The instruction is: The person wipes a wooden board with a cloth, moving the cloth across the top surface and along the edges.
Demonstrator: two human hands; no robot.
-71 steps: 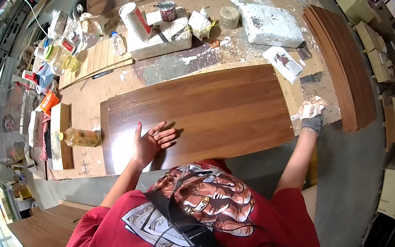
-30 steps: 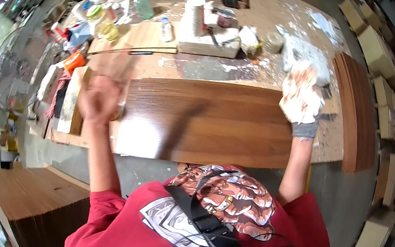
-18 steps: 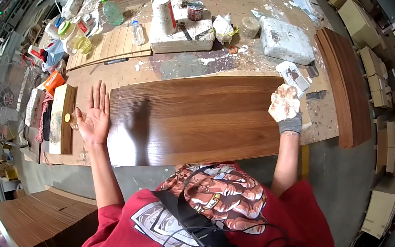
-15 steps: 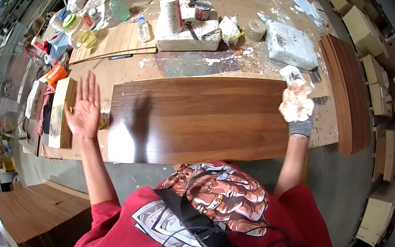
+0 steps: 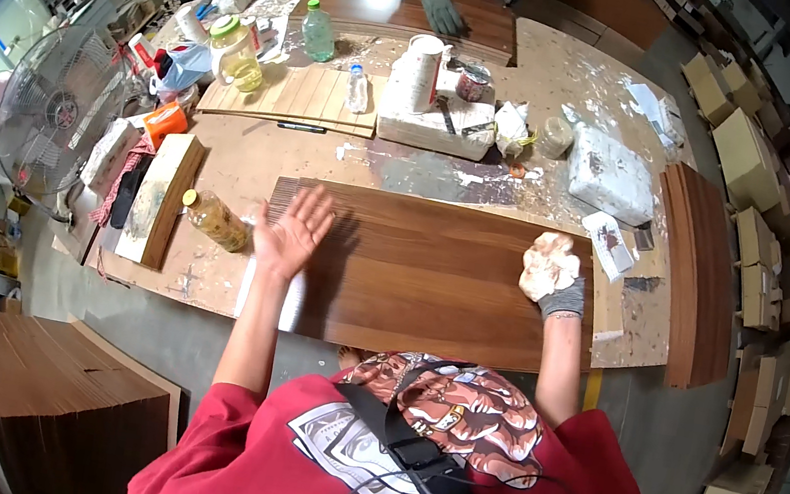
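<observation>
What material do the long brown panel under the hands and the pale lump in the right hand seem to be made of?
The panel looks like wood or wood veneer: brown grain streaks, a smooth finish with slight sheen. The lump in the right hand looks like crumpled cloth or wadding, off-white and matte; which one is unclear. The left hand lies open at the panel's left end.

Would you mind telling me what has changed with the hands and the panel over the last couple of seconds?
The left hand moved from the panel's near middle out past its left end, then back onto that end, palm down, fingers spread. The right hand, gloved and holding a pale rag, slid from the far right corner inward along the right end. The dark wood panel stayed flat on the workbench; the plastic bottle stayed beside it.
</observation>
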